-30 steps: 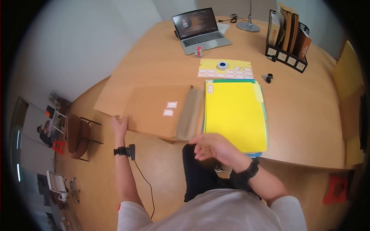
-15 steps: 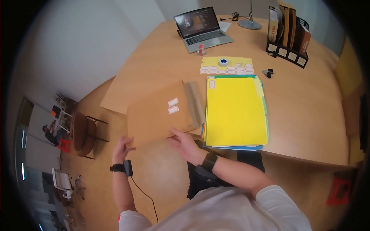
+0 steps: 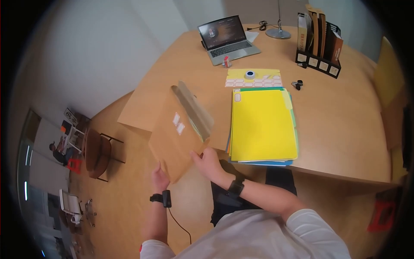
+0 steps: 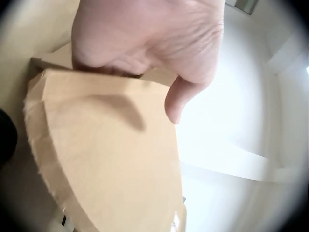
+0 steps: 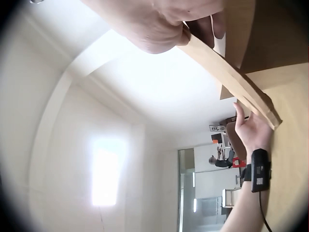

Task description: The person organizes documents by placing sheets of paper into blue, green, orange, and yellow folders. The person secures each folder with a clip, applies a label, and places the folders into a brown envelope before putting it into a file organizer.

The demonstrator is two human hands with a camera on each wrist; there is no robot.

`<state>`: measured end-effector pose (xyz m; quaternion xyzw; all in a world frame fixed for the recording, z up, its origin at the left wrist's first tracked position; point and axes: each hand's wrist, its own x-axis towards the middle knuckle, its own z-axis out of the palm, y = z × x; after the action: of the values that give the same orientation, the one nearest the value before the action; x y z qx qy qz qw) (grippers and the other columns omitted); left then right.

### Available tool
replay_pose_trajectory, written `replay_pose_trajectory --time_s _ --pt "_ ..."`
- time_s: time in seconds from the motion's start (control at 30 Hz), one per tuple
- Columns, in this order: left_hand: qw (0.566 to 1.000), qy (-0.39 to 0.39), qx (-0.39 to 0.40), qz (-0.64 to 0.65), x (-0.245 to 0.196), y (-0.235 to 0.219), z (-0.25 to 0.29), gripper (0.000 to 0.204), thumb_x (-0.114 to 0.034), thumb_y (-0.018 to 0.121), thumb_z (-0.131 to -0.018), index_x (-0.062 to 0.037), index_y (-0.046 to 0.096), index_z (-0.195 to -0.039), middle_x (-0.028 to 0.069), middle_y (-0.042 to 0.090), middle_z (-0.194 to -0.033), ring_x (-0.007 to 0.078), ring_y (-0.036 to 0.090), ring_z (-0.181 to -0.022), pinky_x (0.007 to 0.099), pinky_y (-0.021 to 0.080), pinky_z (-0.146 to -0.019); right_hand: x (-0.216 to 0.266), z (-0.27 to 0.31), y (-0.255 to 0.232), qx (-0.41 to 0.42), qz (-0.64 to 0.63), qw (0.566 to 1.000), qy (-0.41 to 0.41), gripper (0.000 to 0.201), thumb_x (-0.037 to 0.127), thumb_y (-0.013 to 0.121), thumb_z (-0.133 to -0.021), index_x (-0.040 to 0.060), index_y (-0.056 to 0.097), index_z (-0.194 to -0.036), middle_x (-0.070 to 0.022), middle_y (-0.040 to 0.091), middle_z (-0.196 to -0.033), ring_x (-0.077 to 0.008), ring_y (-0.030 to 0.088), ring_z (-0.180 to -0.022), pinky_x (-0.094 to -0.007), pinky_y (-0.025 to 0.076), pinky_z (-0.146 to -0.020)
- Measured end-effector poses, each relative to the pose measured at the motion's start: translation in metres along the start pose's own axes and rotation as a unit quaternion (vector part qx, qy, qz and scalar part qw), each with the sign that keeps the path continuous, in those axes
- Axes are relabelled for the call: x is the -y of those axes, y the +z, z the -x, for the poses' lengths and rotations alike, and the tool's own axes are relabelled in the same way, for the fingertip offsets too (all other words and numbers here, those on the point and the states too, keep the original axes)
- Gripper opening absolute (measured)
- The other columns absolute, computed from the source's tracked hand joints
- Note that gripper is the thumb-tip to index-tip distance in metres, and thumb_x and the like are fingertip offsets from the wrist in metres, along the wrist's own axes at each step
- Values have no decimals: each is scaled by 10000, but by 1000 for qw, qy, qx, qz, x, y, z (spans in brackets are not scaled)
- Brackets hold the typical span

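A brown paper envelope (image 3: 166, 140) with two red-bordered white labels (image 3: 177, 124) is held tilted at the table's front left edge. Its flap (image 3: 192, 105) stands open on the right, and a pale greenish edge shows inside the mouth. My left hand (image 3: 160, 178) holds the lower left end; in the left wrist view its thumb lies along the side, fingers hidden behind the paper (image 4: 116, 159). My right hand (image 3: 210, 164) pinches the near edge close to the mouth. To the right lies a stack of folders, a yellow folder (image 3: 264, 125) on top.
Behind the stack, a label sheet (image 3: 254, 82) bears a round white tape roll (image 3: 250, 74). Black binder clips (image 3: 297, 84) lie to its right. Farther back stand a laptop (image 3: 230, 41), a lamp base (image 3: 278, 33) and a black file holder (image 3: 318, 64) with books.
My right hand has come left to the envelope's near edge and taken hold. The envelope has turned and tilted up from lying on the table, its labelled face swinging left.
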<state>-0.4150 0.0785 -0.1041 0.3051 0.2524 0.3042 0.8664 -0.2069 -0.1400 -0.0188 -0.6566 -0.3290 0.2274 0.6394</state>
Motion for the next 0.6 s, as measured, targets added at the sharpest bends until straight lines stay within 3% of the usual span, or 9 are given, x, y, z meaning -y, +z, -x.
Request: replay_pose_trajectory --time_s 0.1,0.2,0.3,0.37,0.4,0.43,0.5,0.57,0.6 --pt "998 5 22 57 34 30 5 523 -254 598 -1007 -94 451 -1482 93 502 -1511 308 436 -1412 511 311 -1193 19 11 -23 17 -9 1000 2 264 182 683 -947 -53 646 -1061 -173 693 -794 -268 680 -713 -393 512 -657" --pt "995 1 73 74 58 57 14 582 -265 641 -975 -90 441 -1492 97 489 -1521 311 435 -1413 514 305 -1197 31 20 -39 -32 -132 986 -102 318 167 703 -946 -46 612 -1163 -164 717 -939 -233 705 -840 -359 541 -750" --pt "983 -78 163 46 70 92 24 596 -204 674 -947 -94 447 -1488 89 500 -1509 290 426 -1423 480 312 -1193 71 19 -74 -56 -165 966 -189 367 158 712 -952 -37 580 -1234 -134 717 -1075 -214 707 -943 -332 550 -826" --pt "957 -110 255 -80 67 115 27 550 -218 699 -945 -82 504 -1441 81 530 -1474 270 448 -1406 447 346 -1168 89 10 -100 -118 -192 964 -139 366 152 718 -949 -35 587 -1236 -119 712 -1109 -209 704 -973 -333 555 -848" --pt "935 -125 300 -142 65 129 29 528 -224 711 -944 -76 532 -1418 77 545 -1457 260 459 -1397 431 363 -1156 93 2 -117 -151 -204 960 -114 366 149 722 -948 -34 591 -1236 -112 709 -1126 -206 702 -989 -334 557 -859" --pt "860 -128 385 -309 55 148 29 482 -222 705 -952 -62 561 -1384 92 575 -1421 256 495 -1362 422 390 -1133 93 -8 -142 -134 -244 955 -98 369 129 726 -940 -33 591 -1243 -111 708 -1137 -204 701 -1003 -339 562 -865" --pt "613 -106 509 -595 19 187 26 398 -218 692 -969 -33 617 -1315 121 634 -1348 250 567 -1293 405 443 -1088 91 -27 -201 -105 -292 949 -56 387 93 734 -919 -29 594 -1259 -116 708 -1156 -199 704 -1015 -339 569 -875" --pt "594 -151 447 -651 -13 209 28 335 -198 685 -980 -12 646 -1256 112 681 -1223 232 628 -1184 373 493 -1013 85 -41 -255 -77 -303 950 -8 413 73 739 -899 -22 597 -1275 -123 712 -1161 -206 713 -1011 -335 580 -873" --pt "616 -137 424 -649 -25 214 16 305 -184 675 -986 -5 652 -1232 98 694 -1156 212 649 -1119 350 509 -978 83 -46 -278 -60 -304 951 12 425 68 740 -892 -19 598 -1283 -123 715 -1158 -216 719 -1010 -335 589 -866"
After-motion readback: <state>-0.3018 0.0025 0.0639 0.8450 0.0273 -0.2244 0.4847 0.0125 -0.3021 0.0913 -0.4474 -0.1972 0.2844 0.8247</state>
